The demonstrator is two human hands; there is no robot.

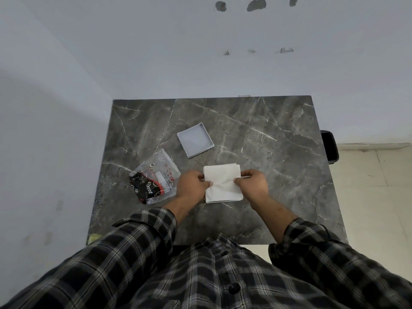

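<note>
A stack of white folded paper napkins (223, 182) lies near the middle of the dark marble table (278, 175). My left hand (192, 184) grips the stack's left edge with curled fingers. My right hand (252, 182) pinches its right edge, thumb on top. Behind the stack, a shallow square white tray (195, 142) sits empty and turned at an angle. To the left lies an opened clear plastic wrapper (156, 177) with a black and red printed part.
The table stands against a pale wall at the back and left. A black bin (330, 147) is beside the table's right edge, on a light tiled floor. My plaid sleeves fill the near foreground.
</note>
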